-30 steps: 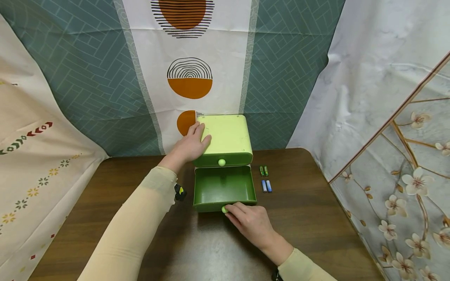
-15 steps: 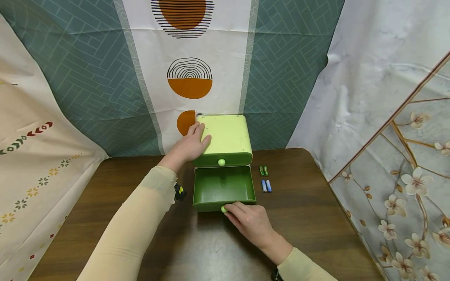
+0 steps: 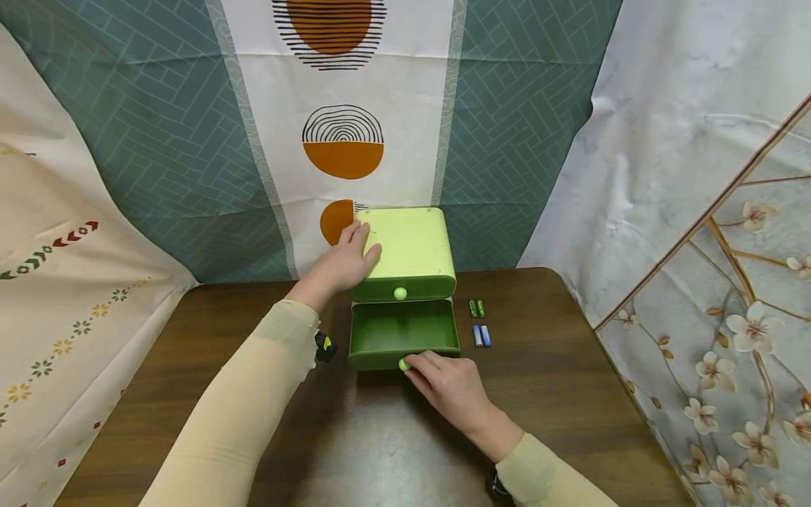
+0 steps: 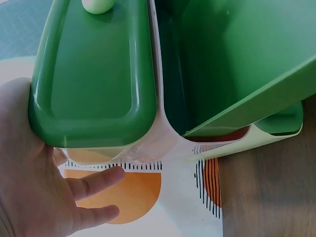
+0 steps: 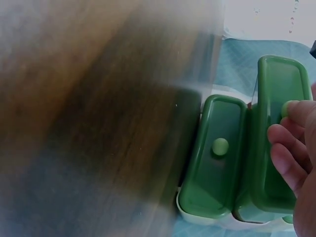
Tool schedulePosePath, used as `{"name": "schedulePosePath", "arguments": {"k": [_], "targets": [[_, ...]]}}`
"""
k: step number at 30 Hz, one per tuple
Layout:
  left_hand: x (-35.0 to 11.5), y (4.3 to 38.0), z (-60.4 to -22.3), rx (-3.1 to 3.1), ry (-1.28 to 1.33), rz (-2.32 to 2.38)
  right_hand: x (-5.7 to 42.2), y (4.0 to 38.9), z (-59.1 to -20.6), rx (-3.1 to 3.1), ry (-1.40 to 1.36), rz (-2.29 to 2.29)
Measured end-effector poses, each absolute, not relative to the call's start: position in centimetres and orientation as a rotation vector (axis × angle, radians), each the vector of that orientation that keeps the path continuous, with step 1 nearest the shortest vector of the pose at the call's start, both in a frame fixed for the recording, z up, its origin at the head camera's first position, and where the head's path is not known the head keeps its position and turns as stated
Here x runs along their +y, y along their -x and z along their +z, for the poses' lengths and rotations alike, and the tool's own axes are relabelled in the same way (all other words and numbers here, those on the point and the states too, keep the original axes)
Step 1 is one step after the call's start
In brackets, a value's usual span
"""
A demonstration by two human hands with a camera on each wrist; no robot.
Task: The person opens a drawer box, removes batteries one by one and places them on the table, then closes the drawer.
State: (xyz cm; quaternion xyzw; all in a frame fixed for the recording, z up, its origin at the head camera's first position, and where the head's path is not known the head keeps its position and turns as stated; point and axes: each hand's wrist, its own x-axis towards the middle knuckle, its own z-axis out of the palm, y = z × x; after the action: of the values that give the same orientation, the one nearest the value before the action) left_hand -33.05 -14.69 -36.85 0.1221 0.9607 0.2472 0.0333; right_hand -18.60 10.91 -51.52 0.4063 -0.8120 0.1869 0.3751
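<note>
A small chest of drawers [image 3: 408, 243] with a pale yellow-green top stands at the back of the table. My left hand [image 3: 345, 264] rests on its left upper edge, fingers spread over the top; the left wrist view shows the hand [image 4: 34, 173] along its side. One green drawer [image 3: 405, 327] is pulled out, its inside bare. At its front, my right hand [image 3: 446, 384] pinches the round light-green knob [image 3: 404, 364]. Above it the top drawer [image 3: 374, 290] is closed. In the right wrist view a lower drawer [image 5: 212, 182] is closed too.
Right of the chest, two green batteries [image 3: 476, 308] lie side by side, with two blue batteries [image 3: 481, 336] nearer. The brown wooden table [image 3: 538, 394] extends around them. A patterned cloth [image 3: 399, 169] hangs behind, and a floral curtain [image 3: 716, 324] borders the right.
The pulled-out drawer has slid partway back toward the chest, my right hand moving with its knob. My left hand has stayed put on the chest.
</note>
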Motion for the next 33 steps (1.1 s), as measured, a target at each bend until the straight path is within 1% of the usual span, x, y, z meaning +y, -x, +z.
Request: {"name": "schedulePosePath", "arguments": {"k": [33], "targets": [[-14.4,32.8,-36.5,2.936,-0.368,0.780,10.4,23.2,-50.4,-2.265,-0.918,0.491]]}}
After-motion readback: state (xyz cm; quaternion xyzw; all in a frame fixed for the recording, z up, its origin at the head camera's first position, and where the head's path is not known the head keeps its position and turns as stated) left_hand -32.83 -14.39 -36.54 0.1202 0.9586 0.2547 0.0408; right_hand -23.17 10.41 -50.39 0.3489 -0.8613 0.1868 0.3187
